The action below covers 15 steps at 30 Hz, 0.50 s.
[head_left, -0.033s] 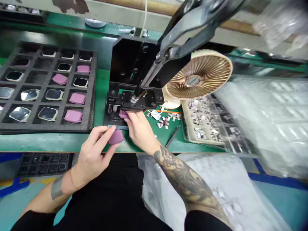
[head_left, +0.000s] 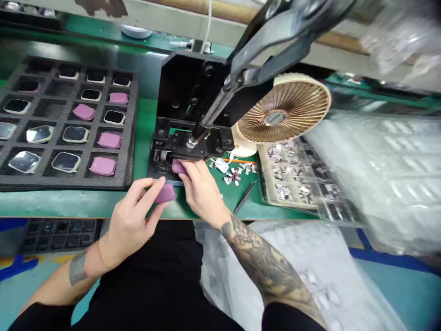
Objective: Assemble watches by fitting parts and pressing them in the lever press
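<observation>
My left hand (head_left: 129, 220) pinches a purple square case (head_left: 166, 193) just above the green bench edge, in front of a black lever press (head_left: 193, 101). My right hand (head_left: 202, 189) reaches to the press base, and its fingertips close on a second purple case (head_left: 178, 166) sitting in the fixture under the ram. The two hands are almost touching. The press lever (head_left: 275, 37) slants up to the right.
A black foam tray (head_left: 132, 138) on the left holds purple cases and glossy screen-like parts. A small beige fan (head_left: 284, 110) stands right of the press, beside a clear tray of small scraps (head_left: 292, 177). Clear plastic sheets (head_left: 386, 170) cover the right.
The left hand has lifted its purple case slightly toward the press. The right hand stays at the fixture. The view shifted a little.
</observation>
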Each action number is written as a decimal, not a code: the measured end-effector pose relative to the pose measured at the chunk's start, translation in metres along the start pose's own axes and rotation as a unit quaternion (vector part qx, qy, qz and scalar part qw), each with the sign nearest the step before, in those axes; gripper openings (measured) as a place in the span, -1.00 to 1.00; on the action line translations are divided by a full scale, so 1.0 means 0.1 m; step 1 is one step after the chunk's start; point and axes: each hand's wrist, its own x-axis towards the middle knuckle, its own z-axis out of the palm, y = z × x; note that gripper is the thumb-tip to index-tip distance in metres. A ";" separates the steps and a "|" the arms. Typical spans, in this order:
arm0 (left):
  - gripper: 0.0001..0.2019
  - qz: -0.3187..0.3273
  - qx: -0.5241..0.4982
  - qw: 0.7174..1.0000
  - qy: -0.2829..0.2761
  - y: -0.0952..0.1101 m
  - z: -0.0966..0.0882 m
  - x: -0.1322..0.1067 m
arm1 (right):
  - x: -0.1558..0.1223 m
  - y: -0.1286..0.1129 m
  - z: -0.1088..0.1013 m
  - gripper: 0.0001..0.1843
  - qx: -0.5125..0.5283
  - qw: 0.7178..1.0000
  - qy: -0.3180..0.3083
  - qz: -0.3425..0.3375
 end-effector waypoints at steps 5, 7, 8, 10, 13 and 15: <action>-0.63 0.009 0.172 0.978 -0.119 -0.04 0.25 0.42 | -0.43 -0.10 -0.24 -0.41 0.039 0.995 0.076 0.044; -0.59 -0.009 0.213 0.960 -0.182 0.00 0.32 0.60 | -0.51 -0.09 -0.29 -0.38 0.045 0.994 0.092 0.047; -0.56 -0.019 0.223 0.953 -0.203 0.03 0.34 0.66 | -0.54 -0.08 -0.30 -0.37 0.047 0.993 0.094 0.047; -0.50 -0.030 0.232 0.944 -0.234 0.08 0.37 0.72 | -0.57 -0.05 -0.30 -0.36 0.053 0.994 0.087 0.044; -0.43 -0.028 0.241 0.935 -0.259 0.11 0.36 0.70 | -0.57 -0.01 -0.30 -0.34 0.058 0.995 0.077 0.032; -0.39 -0.025 0.235 0.936 -0.260 0.08 0.34 0.66 | -0.55 -0.02 -0.30 -0.33 0.061 0.995 0.074 0.018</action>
